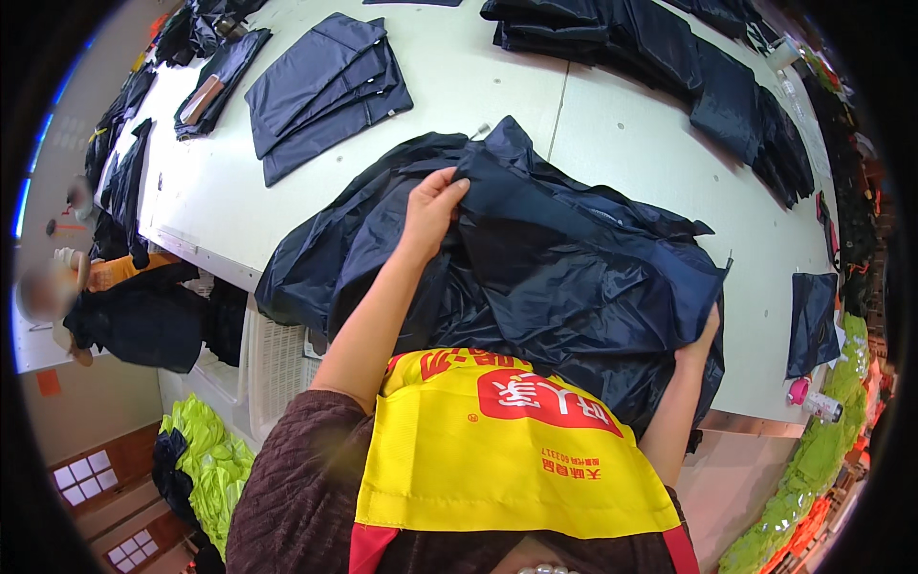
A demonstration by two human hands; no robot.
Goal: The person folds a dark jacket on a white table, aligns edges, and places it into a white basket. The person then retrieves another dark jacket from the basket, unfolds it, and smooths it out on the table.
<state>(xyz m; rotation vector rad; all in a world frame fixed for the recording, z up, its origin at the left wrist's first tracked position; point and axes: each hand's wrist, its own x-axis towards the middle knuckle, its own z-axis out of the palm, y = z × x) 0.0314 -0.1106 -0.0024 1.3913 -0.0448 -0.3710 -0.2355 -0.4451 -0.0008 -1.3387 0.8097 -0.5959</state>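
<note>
A dark navy garment of thin, shiny fabric lies loosely spread and crumpled across the near side of the pale table, its front part hanging toward me. My left hand pinches its upper edge between thumb and fingers near the middle. At the garment's right side, my right hand grips the edge, with its fingers partly hidden by the cloth. Between the two hands a band of the fabric is stretched, and a short light strip, perhaps a zip, shows near its top.
Folded dark pieces lie at the table's back left, and a long dark stack at the back right. A bottle with a pink cap stands by the right edge. Lime-green garments and another person are at left.
</note>
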